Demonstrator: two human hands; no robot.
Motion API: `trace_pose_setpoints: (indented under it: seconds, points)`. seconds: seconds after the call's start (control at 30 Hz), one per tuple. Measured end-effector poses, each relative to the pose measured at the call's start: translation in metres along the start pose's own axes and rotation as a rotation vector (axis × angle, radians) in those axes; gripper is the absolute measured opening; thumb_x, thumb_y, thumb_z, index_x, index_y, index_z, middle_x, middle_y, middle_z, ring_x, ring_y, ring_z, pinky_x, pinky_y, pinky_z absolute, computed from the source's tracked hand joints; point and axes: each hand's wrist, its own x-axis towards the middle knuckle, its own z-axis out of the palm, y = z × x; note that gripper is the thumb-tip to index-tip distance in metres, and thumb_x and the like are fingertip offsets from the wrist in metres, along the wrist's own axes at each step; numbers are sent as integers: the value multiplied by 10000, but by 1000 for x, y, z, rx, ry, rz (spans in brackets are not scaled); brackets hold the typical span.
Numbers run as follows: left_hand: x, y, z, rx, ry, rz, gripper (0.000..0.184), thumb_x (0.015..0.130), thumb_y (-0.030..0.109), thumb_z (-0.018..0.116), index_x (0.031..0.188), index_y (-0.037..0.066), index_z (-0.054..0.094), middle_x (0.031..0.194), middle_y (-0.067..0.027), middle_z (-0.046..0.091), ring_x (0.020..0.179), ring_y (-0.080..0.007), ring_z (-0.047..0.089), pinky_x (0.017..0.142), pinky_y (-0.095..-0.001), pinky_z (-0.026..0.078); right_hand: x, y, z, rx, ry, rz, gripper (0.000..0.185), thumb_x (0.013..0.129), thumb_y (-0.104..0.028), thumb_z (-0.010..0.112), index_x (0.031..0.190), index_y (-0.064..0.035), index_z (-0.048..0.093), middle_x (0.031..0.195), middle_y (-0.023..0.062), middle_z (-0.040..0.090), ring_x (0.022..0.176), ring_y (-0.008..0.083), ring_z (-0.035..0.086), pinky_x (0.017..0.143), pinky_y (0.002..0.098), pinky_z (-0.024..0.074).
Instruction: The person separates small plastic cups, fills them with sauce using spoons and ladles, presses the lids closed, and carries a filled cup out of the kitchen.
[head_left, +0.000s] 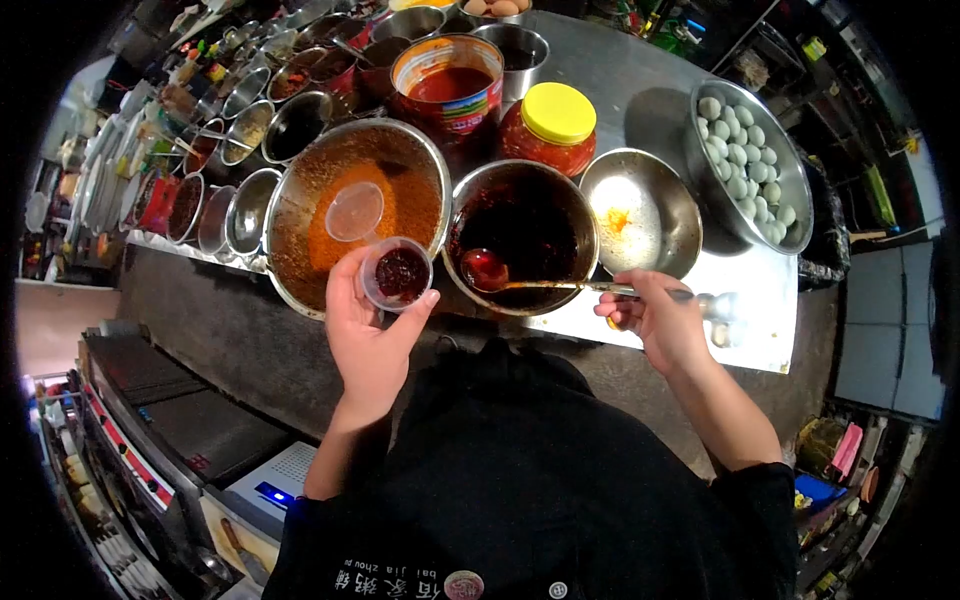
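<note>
Over the pot [592, 215], the right hand [660, 315] closes round a spoon [545, 285] pointing left toward the cup [369, 276] the left hand [368, 345] pinches, seemingly part-filled.

A commercial kitchen: metal counter [651, 62] crowded with seasoning bowls [300, 125], sauce pots [522, 235] and an egg basin [750, 165].

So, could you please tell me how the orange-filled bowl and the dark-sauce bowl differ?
The orange-filled bowl looks wider than the dark-sauce bowl. A clear plastic piece lies in the orange-filled bowl; a spoon reaches across the dark-sauce bowl's rim. Their contents are orange and nearly black, respectively. Both are round and open-topped.
</note>
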Motion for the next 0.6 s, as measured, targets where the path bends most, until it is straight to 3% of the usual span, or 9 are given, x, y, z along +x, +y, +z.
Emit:
trace_pose_setpoints:
  seconds: [0.1,0.23,0.33,0.4,0.47,0.5,0.6]
  points:
    - [0,1,0,0,-1,-3,544,722,-71,673,1181,-19,385,1126,-131,530,1057,-185,534,929,-302,427,-16,1,14,-379,-105,-287,238,948,-158,465,1031,43,561,867,184,631,819,251,656,670,290,528]
    - [0,-2,-1,-21,-3,-14,534,723,-66,677,1174,-18,394,1121,-128,533,1054,-182,535,926,-301,426,-22,2,15,-1060,-361,-932,236,822,-12,613,1056,13,596,903,132,628,809,199,641,684,292,525]
    - [0,-2,-3,-15,-5,-17,529,723,-62,681,1169,-16,401,1116,-126,535,1052,-180,536,924,-299,425,-25,6,22,-958,-357,-968,221,767,24,659,987,3,640,846,142,637,747,213,635,630,287,504]
    - [0,-3,-3,-8,-3,-16,526,723,-59,683,1167,-15,404,1114,-124,535,1050,-179,536,923,-298,425,-26,5,18,-972,-337,-901,180,820,-15,628,995,26,627,864,143,644,768,209,646,652,280,512]
    - [0,-5,-4,-8,-1,-4,533,723,-51,687,1172,-18,402,1116,-126,536,1050,-186,538,925,-304,428,-26,6,17,-456,-185,-374,195,885,-76,570,1025,56,596,888,152,647,799,214,655,688,283,526]
    - [0,-5,-5,-9,0,-3,533,723,-51,687,1172,-18,402,1116,-126,536,1050,-186,538,925,-304,428,-26,1,17,-409,-179,-355,269,929,-157,513,1056,74,568,897,172,642,822,230,657,710,296,540]
    - [-2,-5,-6,47,-35,-11,545,722,-40,692,1181,-17,399,1115,-131,538,1055,-189,539,920,-306,438,-27,-9,12,-362,-130,-380,286,935,-181,494,1063,65,565,874,189,645,791,266,669,690,319,557]
